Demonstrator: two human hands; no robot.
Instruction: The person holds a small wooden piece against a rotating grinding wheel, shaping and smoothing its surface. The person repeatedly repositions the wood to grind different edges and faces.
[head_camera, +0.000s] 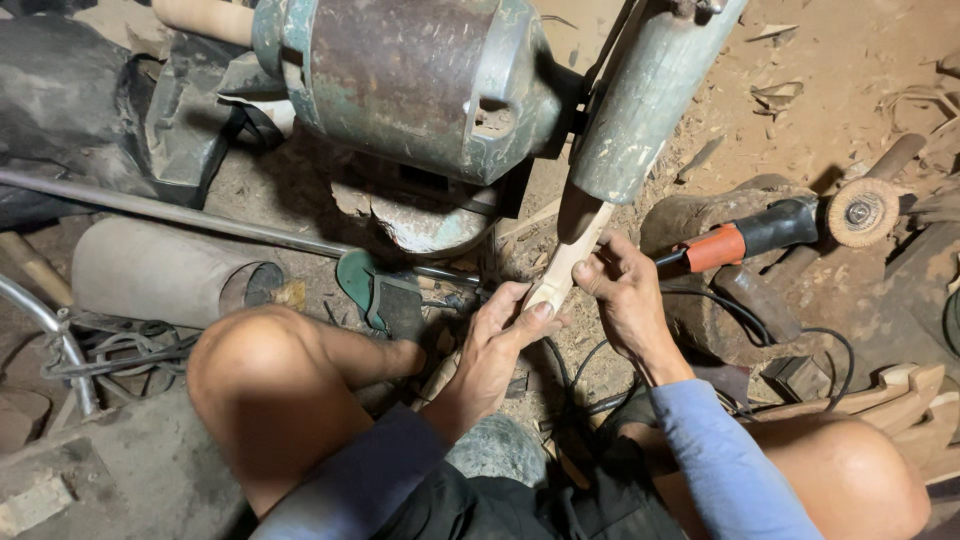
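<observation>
Both hands pinch a pale wood piece (568, 258) against the sander drum (650, 95), left hand (495, 335) low, right hand (625, 290) beside it. Stiff and light, it likely wants a firm grip at its near end.

My left hand (497, 335) and right hand (625, 295) are covering the lower end of the wooden piece (572, 255); its upper end is disappearing behind the sanding drum (650, 95). The frame's top edge is cutting off the motor (400, 80), and my knees are hiding the floor beneath.
</observation>
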